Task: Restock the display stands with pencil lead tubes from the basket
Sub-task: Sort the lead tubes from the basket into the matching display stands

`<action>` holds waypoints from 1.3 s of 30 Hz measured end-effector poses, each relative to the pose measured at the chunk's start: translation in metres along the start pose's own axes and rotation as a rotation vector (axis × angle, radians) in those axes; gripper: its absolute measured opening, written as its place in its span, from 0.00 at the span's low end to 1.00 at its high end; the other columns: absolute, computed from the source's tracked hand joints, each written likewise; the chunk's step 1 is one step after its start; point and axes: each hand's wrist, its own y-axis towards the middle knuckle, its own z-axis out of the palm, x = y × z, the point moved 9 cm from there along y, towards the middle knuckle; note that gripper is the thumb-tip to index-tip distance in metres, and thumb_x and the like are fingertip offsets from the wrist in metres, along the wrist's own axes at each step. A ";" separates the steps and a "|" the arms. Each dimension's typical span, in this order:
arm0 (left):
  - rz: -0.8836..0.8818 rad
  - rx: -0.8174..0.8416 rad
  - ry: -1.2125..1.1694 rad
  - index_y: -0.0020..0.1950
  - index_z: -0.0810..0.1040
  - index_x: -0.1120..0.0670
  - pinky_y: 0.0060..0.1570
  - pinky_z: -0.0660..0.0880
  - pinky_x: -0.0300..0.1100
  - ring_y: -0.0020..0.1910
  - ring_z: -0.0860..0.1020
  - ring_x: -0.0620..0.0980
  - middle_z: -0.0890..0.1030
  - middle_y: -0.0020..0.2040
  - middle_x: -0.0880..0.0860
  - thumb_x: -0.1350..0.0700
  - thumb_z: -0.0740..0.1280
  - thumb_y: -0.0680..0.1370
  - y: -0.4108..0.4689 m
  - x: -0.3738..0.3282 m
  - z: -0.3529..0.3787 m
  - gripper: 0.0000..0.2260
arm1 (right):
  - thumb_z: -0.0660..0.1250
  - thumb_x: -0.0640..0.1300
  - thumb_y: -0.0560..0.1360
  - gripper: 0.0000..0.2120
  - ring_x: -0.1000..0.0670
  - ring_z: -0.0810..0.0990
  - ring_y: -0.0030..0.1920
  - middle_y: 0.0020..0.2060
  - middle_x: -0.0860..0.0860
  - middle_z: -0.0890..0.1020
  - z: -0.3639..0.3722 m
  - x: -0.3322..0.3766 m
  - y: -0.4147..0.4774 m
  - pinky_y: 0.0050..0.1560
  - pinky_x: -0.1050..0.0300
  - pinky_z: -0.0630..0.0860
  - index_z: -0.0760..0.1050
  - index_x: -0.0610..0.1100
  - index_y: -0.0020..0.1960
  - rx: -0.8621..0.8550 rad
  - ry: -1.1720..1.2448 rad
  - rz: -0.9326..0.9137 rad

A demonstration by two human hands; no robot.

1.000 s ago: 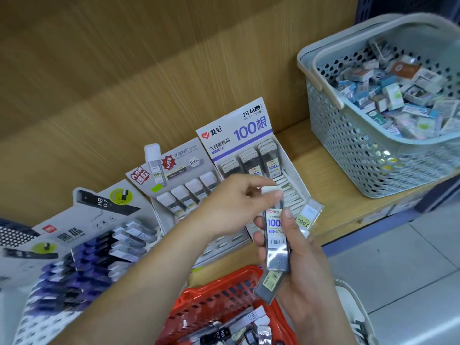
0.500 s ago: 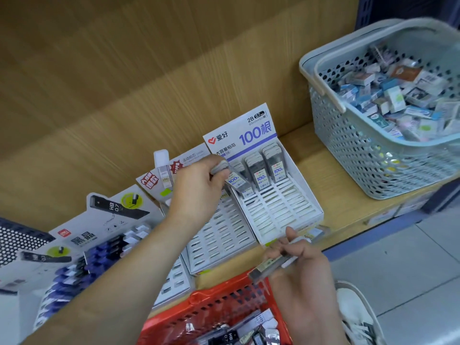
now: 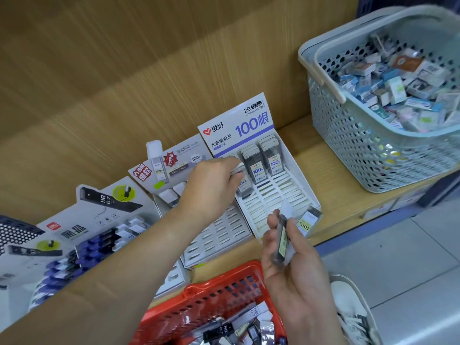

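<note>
- Far left on the wooden shelf (image 3: 328,175) leans a grey display stand (image 3: 62,227) marked HB 0.7, its slots packed with dark and blue lead tubes.
- Just beside it sits a second grey stand (image 3: 219,235); a few white-capped tubes show at its top and the slots below are bare.
- The left hand (image 3: 211,188) reaches across that stand, fingers curled around one lead tube (image 3: 245,186) and pinching it at the top of the left column of the next stand.
- Low down, in front of the shelf, is a red basket (image 3: 199,297) holding loose dark tubes.
- The white stand (image 3: 283,207), with "100" on its header card, has two rows of tubes (image 3: 266,163) upright at the back of its middle and right columns.
- The right hand (image 3: 296,267) hovers at that stand's front edge, palm up, thumb and fingers closed around a dark tube (image 3: 282,242) held nearly upright; a second tube (image 3: 308,220) with a yellowish label pokes out past the fingers.
- A white shoe (image 3: 353,310) shows on the floor.
- Far right on the shelf stands a grey-blue perforated basket (image 3: 368,155) full of small boxes.
</note>
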 end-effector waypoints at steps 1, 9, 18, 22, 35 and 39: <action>0.014 0.001 -0.006 0.45 0.78 0.58 0.35 0.64 0.45 0.35 0.72 0.52 0.75 0.33 0.53 0.54 0.66 0.78 0.000 -0.002 0.000 0.07 | 0.63 0.44 0.80 0.12 0.54 0.78 0.27 0.39 0.44 0.84 0.000 0.000 0.000 0.23 0.65 0.74 0.78 0.35 0.53 -0.008 -0.015 0.004; -0.004 0.019 0.039 0.45 0.76 0.57 0.35 0.62 0.43 0.35 0.69 0.50 0.69 0.32 0.48 0.54 0.66 0.79 0.004 0.001 0.006 0.07 | 0.63 0.44 0.79 0.13 0.54 0.73 0.25 0.37 0.44 0.81 -0.004 0.002 0.001 0.20 0.67 0.69 0.80 0.36 0.43 -0.014 -0.008 -0.006; -0.017 -0.031 -0.057 0.52 0.82 0.59 0.41 0.66 0.41 0.44 0.74 0.53 0.75 0.44 0.55 0.58 0.68 0.77 0.011 0.006 0.015 0.07 | 0.64 0.45 0.78 0.11 0.53 0.73 0.27 0.38 0.44 0.81 0.001 0.000 0.002 0.21 0.65 0.70 0.77 0.37 0.51 0.021 -0.019 -0.002; -0.125 -0.100 -0.120 0.55 0.83 0.56 0.45 0.67 0.39 0.46 0.76 0.53 0.76 0.43 0.52 0.57 0.71 0.75 0.008 0.019 0.008 0.10 | 0.64 0.44 0.77 0.13 0.53 0.74 0.28 0.37 0.44 0.80 0.003 -0.002 0.002 0.23 0.65 0.71 0.82 0.36 0.44 0.042 -0.030 0.011; -0.188 0.008 -0.095 0.54 0.82 0.54 0.46 0.68 0.37 0.50 0.77 0.51 0.81 0.48 0.52 0.55 0.72 0.74 0.014 0.021 0.007 0.10 | 0.67 0.42 0.74 0.10 0.50 0.78 0.31 0.38 0.46 0.78 0.008 -0.008 0.000 0.27 0.63 0.76 0.78 0.38 0.53 0.085 -0.022 0.038; -0.120 0.043 0.007 0.39 0.75 0.54 0.38 0.59 0.40 0.42 0.72 0.51 0.72 0.37 0.47 0.54 0.71 0.75 0.012 0.014 0.012 0.08 | 0.67 0.46 0.74 0.14 0.50 0.80 0.31 0.37 0.45 0.80 0.005 -0.013 0.000 0.26 0.62 0.77 0.78 0.40 0.55 0.071 -0.082 0.027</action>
